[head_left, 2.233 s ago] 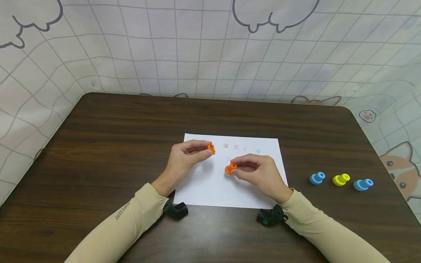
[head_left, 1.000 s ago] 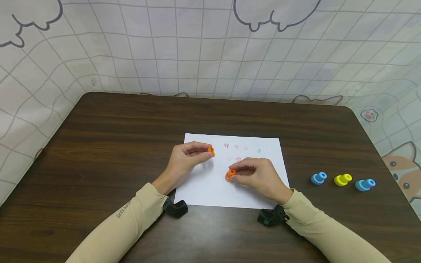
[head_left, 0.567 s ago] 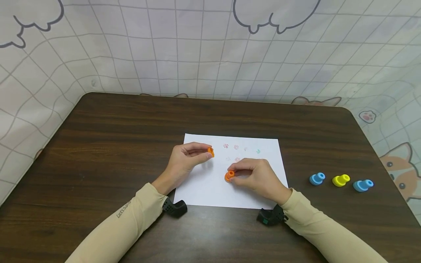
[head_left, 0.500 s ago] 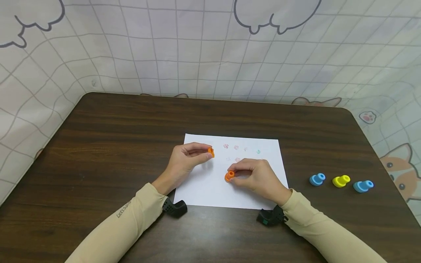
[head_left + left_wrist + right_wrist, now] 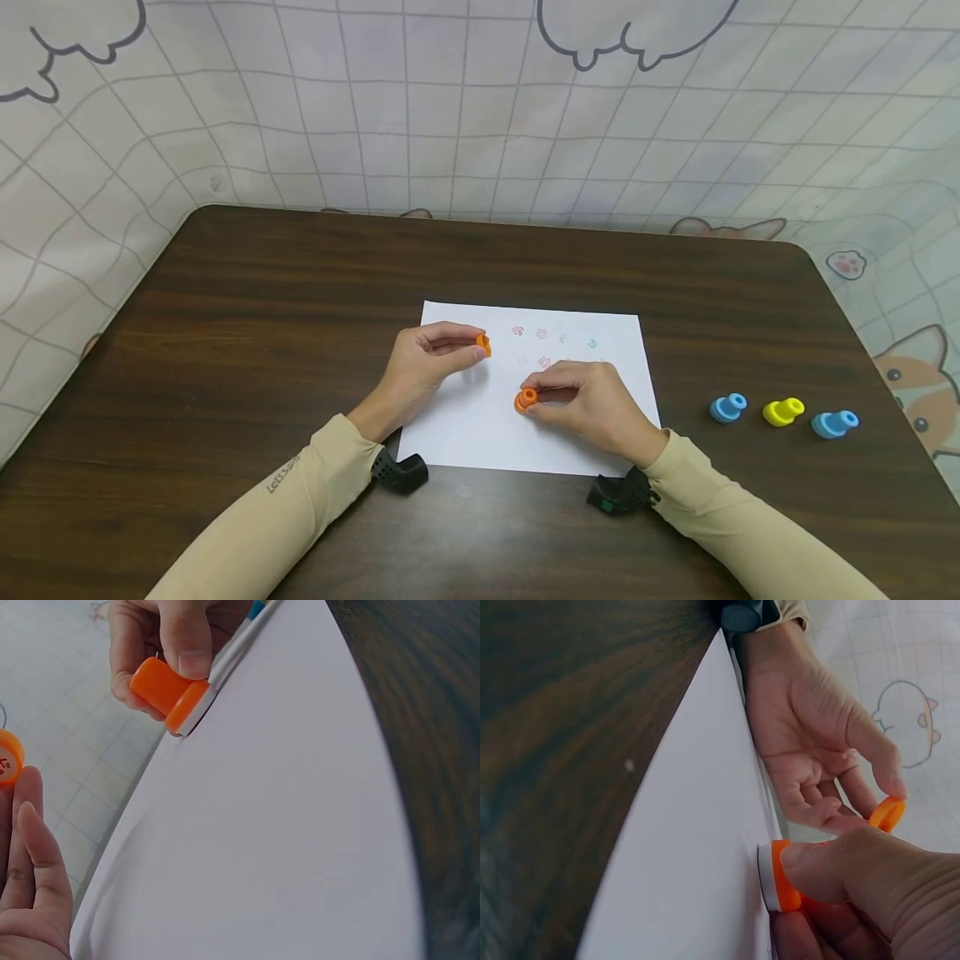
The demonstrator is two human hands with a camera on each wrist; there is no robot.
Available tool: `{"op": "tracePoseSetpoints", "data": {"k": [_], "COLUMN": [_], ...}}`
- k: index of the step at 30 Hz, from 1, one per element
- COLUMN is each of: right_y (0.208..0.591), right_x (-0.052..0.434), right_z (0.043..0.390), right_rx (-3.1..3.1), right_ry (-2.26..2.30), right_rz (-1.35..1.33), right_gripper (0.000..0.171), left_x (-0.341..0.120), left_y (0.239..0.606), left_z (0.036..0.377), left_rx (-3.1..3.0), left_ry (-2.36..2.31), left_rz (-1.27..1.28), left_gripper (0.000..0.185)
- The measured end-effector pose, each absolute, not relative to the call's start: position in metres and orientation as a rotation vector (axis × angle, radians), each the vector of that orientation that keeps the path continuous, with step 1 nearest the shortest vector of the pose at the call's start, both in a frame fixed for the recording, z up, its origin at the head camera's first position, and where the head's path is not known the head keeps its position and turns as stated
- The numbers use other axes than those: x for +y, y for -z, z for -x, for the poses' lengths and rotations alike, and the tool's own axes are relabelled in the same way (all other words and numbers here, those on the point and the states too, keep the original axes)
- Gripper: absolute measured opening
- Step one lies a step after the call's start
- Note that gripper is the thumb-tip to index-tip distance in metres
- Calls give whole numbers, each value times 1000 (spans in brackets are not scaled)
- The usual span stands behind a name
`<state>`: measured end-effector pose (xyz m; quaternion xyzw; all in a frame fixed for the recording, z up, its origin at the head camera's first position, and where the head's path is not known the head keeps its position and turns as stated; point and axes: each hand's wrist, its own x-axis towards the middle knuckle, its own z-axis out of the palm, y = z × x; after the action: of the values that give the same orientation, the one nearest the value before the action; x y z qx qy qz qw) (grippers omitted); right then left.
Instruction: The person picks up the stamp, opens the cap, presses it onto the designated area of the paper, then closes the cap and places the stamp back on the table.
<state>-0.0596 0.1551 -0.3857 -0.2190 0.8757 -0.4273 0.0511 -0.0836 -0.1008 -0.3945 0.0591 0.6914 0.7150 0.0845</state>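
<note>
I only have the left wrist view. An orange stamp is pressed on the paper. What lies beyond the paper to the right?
Observer: Three more stamps on the table: a blue stamp, a yellow stamp, another blue one.
Operator: Any prints on the paper already?
Observer: Yes, several small prints near its far edge.
Operator: What is the left hand holding?
Observer: An orange cap, pinched above the paper.

One piece of lettering can be read: "LetsSam" or close to it (the last letters are too small to be sure), printed in dark type along the beige left sleeve [image 5: 281, 486], lower left of the head view. The stamped marks on the paper [image 5: 480, 433] are small pictures, not words.
</note>
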Motion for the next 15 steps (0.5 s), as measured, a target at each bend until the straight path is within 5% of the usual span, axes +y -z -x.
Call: {"op": "tracePoseSetpoints", "data": {"k": [15], "right_y": [385], "right_x": [157], "right_z": [60], "right_rx": [2570], "right_ry": [1403], "right_rz": [643], "right_gripper": [26], "left_x": [-101], "left_y": [394], "left_z": [84], "left_rx": [2038], "left_ry": [-2142], "left_rz": [-159], "left_gripper": [35]}}
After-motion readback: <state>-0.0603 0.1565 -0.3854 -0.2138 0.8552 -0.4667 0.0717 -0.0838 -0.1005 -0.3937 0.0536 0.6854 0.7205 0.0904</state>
